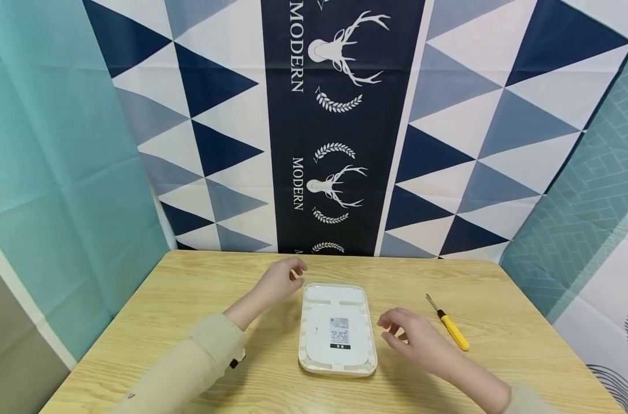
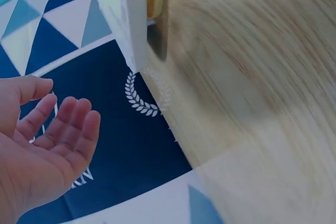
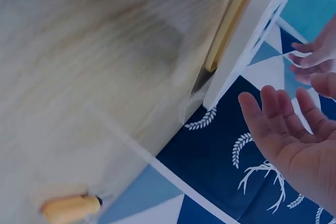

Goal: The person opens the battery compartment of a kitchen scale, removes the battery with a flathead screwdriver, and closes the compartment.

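A white flat rectangular device (image 1: 319,339) with rounded corners lies on the table, a printed label facing up. Its thin edge (image 2: 137,24) shows in the left wrist view, above a yellowish layer. My left hand (image 1: 283,280) hovers near its far left corner, fingers loosely bent and holding nothing. On the other side, my right hand (image 1: 414,339) hangs beside the device's right edge, apart from it, with fingers relaxed. Right of that hand lies a screwdriver (image 1: 455,332) with a yellow handle. The right wrist view also catches the screwdriver's handle (image 3: 71,209).
The wood-grain table (image 1: 210,276) ends at a patterned cloth backdrop (image 1: 324,126) with deer heads and triangles. A teal curtain (image 1: 60,161) hangs on the left. More patterned cloth (image 1: 573,230) covers the right side.
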A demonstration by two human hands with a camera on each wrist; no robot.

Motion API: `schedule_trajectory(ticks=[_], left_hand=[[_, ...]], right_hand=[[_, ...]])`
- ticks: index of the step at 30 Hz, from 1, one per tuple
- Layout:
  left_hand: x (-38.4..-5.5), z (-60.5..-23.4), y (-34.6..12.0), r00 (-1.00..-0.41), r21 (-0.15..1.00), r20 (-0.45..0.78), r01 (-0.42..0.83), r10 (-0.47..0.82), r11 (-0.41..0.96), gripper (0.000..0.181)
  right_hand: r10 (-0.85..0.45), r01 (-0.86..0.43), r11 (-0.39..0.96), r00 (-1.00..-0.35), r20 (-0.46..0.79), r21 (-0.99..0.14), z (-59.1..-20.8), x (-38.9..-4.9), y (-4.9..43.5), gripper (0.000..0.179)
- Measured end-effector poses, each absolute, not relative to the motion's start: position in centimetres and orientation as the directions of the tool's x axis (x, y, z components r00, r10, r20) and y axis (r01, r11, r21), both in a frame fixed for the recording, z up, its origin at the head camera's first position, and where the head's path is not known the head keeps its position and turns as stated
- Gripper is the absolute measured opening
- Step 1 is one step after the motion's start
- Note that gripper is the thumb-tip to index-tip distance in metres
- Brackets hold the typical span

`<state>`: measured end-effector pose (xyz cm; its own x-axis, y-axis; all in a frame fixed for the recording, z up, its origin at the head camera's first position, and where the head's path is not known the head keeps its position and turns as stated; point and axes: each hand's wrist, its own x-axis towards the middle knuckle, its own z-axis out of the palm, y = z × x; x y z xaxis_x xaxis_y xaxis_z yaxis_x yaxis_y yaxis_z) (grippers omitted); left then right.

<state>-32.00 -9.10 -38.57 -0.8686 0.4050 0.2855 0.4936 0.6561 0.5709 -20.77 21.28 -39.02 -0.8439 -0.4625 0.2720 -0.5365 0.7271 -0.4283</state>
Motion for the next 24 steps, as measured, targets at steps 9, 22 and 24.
schedule_trajectory(ticks=[9,22,24], left_hand=[[-33.9,-39.8,-8.7,-0.942,0.764,0.209,0.324,0.262,0.557,0.010],[-35.3,-42.6,-8.2,-0.966,0.900,-0.097,0.017,0.238,0.435,0.026],[-35.5,-42.8,-8.1,-0.966,0.905,-0.124,-0.015,0.228,0.425,0.027]], right_hand=[[-0.346,-0.324,0.591,-0.929,0.130,-0.739,-40.0,-20.4,21.8,0.021],[-0.317,0.146,0.306,-0.916,-0.246,-0.941,-42.1,-19.9,21.9,0.050],[-0.321,0.182,0.284,-0.907,-0.272,-0.941,-42.3,-19.8,21.8,0.053]])
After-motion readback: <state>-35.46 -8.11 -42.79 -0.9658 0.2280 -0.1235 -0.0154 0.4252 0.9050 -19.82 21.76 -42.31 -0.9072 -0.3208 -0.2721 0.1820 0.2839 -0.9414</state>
